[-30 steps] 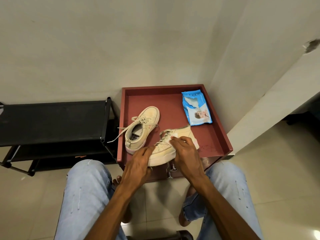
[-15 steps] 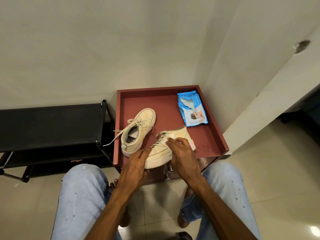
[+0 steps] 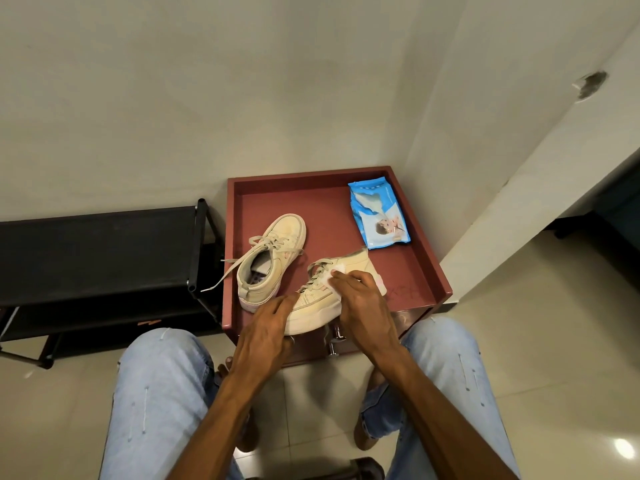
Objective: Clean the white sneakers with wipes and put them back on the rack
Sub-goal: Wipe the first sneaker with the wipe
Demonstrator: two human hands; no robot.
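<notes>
I watched the left hand (image 3: 266,332) wrap its fingers around the toe of the near cream-white lace-up sneaker (image 3: 313,304) on the maroon rimmed desk (image 3: 311,202). The right hand (image 3: 363,306) pinched a crumpled white wipe (image 3: 335,271) against its laces.

Single head view: worn camera looks forward, steeply down onto red surface (image 3: 325,209), close above it. Knees (image 3: 162,362) near side of surface, black rack (image 3: 97,251) left, wall corner (image 3: 426,98) behind.
</notes>
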